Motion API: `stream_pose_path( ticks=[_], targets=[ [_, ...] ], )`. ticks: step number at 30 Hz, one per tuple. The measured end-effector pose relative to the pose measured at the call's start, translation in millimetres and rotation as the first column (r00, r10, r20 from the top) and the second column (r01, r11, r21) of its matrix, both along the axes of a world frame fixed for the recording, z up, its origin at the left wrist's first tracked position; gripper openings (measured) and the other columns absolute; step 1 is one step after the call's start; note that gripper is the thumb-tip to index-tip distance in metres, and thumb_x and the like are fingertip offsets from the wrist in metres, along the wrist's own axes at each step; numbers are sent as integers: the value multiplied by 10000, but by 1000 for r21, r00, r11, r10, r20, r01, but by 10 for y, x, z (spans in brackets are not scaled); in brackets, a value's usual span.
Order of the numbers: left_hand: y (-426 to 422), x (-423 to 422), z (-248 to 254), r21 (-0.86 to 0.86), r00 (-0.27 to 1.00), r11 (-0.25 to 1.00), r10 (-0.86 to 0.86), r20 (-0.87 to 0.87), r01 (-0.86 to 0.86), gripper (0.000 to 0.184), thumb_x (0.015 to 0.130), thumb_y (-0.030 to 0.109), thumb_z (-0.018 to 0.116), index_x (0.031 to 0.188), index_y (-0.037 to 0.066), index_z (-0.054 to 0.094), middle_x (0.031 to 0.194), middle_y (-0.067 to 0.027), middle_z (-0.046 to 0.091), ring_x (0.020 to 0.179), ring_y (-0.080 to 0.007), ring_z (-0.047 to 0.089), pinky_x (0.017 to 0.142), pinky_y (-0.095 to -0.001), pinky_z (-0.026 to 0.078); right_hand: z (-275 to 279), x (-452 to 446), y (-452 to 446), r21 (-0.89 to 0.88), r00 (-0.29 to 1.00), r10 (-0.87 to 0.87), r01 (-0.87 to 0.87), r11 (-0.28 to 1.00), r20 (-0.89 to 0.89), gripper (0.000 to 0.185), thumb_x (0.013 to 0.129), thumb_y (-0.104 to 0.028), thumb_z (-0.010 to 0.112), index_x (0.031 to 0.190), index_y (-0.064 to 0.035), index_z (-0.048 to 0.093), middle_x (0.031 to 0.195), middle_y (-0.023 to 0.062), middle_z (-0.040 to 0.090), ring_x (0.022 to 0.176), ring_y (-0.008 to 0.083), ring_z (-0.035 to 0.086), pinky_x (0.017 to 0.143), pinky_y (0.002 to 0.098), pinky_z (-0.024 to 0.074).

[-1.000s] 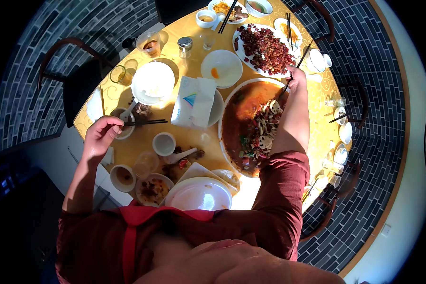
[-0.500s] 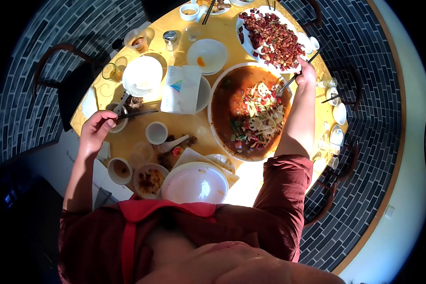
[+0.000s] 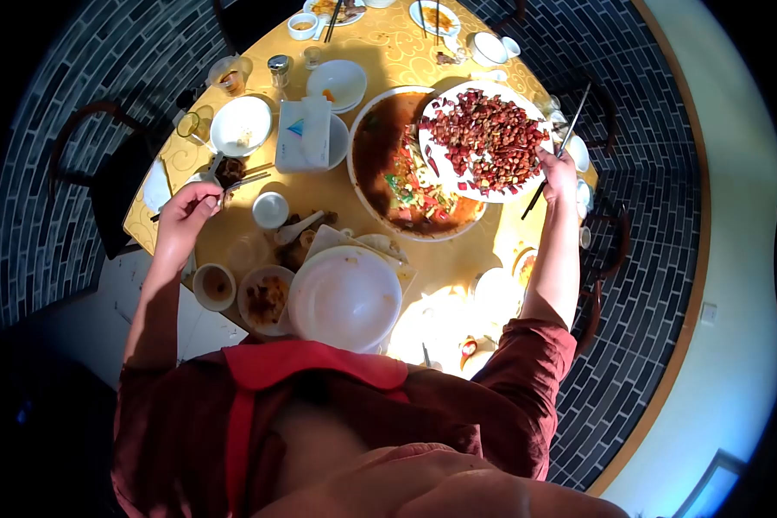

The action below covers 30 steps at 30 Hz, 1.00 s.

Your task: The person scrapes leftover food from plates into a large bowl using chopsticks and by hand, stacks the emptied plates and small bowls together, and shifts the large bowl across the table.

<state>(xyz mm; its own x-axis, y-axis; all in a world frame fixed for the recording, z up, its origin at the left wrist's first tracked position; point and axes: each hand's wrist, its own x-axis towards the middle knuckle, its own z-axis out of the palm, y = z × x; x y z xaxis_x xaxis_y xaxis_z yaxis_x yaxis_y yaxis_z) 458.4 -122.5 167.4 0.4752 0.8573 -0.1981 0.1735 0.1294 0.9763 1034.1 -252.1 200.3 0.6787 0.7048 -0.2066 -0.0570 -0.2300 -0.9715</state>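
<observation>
My right hand [image 3: 559, 175] grips the rim of a white plate [image 3: 436, 155] heaped with diced red chillies [image 3: 489, 138], with a pair of dark chopsticks [image 3: 533, 200] in the same grasp. The plate is held over the right part of a large bowl of red broth [image 3: 380, 138] and hides some of its vegetables. At the left, the fingers of my left hand [image 3: 190, 211] are pinched together on dark chopsticks [image 3: 255, 179]. Below that hand's chopsticks is a small white cup [image 3: 270, 210].
Stacked white dishes [image 3: 345, 298], a plate with brown residue [image 3: 265, 300] and a cup [image 3: 214, 287] stand near my body. A tissue pack [image 3: 303, 135], a white bowl [image 3: 242, 126] and a lidded jar [image 3: 279, 71] are farther back. Chairs ring the table [image 3: 397, 43].
My right hand has taken the chilli plate up from behind the big bowl and brought it nearer, over the bowl. My left hand stays pinched on its chopsticks. The camera view has shifted.
</observation>
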Motion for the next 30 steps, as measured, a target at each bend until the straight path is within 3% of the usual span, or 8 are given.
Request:
stream_pose_path(
  ticks=[6,11,15,20,23,27,28,30],
  targets=[
    [-143,545,3,153,979,968,-185,-83,197,142,823,46,536,957,19,571,827,-15,574,745,-75,520,668,-209,422,331,-327,-260,-226,952,-9,82,971,306,182,762,-24,596,932,-1,535,686,16,546,551,78,468,479,218,360],
    [-376,1376,223,200,913,891,-404,-64,408,182,776,95,581,943,24,580,793,-50,587,699,-105,543,629,-250,454,282,-356,-273,-313,844,112,69,947,524,236,750,-40,615,964,31,544,759,49,588,624,112,506,578,244,409],
    [-607,2101,2,448,871,762,-485,-82,467,253,734,63,564,988,61,563,882,-107,557,788,-217,555,688,-323,461,255,-326,-187,-359,776,145,111,927,614,294,732,-38,613,999,57,534,834,101,612,705,143,549,654,264,429],
    [-901,2743,55,720,872,590,-488,-42,365,345,751,43,532,1093,87,532,1043,-133,491,957,-293,497,833,-376,415,311,-395,-141,-372,772,152,116,921,618,300,725,-52,613,994,58,538,823,109,613,685,150,552,618,268,433],
    [-984,3010,-61,693,903,621,-418,-103,366,334,765,80,532,1098,101,524,1100,-134,471,987,-318,475,869,-394,394,369,-417,-129,-394,733,178,131,910,656,280,727,-54,610,983,43,551,807,101,613,687,151,553,620,270,434],
    [-969,3226,-3,737,937,638,-348,17,224,337,775,105,538,1111,88,519,1128,-137,461,1028,-324,450,888,-392,385,530,-607,-124,-394,626,223,147,907,747,300,719,-92,616,985,37,565,829,132,634,719,195,594,670,289,446],
    [-951,3285,67,766,953,622,-298,45,159,338,777,113,543,1113,81,519,1146,-137,455,1026,-329,450,893,-398,382,610,-691,-130,-401,614,240,137,906,752,333,687,-196,614,936,23,582,826,212,624,814,331,602,731,352,458],
    [-861,3438,168,764,967,631,-253,41,133,349,781,123,547,1125,83,506,1206,-143,426,1077,-339,431,926,-406,361,685,-792,-101,-440,572,289,142,887,767,351,701,-166,627,978,40,564,846,187,631,789,278,614,711,322,455]
  ],
)
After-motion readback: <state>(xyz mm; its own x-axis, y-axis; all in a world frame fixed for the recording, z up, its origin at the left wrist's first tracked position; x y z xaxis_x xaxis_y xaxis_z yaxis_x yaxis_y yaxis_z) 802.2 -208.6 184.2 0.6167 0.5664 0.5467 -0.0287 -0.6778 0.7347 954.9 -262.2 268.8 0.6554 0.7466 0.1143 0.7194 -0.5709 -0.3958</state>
